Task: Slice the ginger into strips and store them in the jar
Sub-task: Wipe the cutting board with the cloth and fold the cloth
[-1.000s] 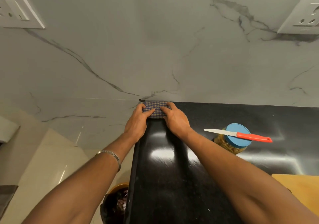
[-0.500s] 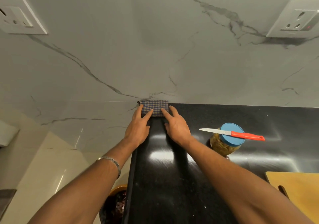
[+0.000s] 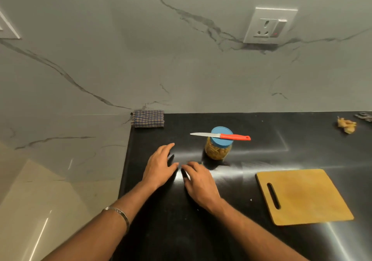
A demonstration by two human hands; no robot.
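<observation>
Blue caps the jar (image 3: 218, 149), which stands just beyond and to the right of the right hand (image 3: 198, 182); its lid (image 3: 221, 136) is on, and through the clear wall pale yellow strips fill most of it. The knife (image 3: 221, 136) with the orange handle lies flat across that lid, blade pointing toward the left-hand side. Both hands are low over the black table (image 3: 261, 154), holding nothing: the left hand (image 3: 159, 167) has its fingers (image 3: 168, 149) loosely spread, and the right hand's fingers (image 3: 189, 166) are relaxed and slightly bent, the two hands nearly meeting. I cannot tell whether the fingertips touch the surface.

Judging from this, the task looks close to finished: strips are in the jar, the jar is closed, the knife is put down. The wooden cutting board (image 3: 302, 196), to the right of the right hand, carries no ginger. A folded checked cloth (image 3: 148, 118) sits well beyond the left fingers, against the wall. Far to the right of both hands lies a small heap of pale scraps (image 3: 346, 124), probably peel; clearing that seems all that is left, if anything.
</observation>
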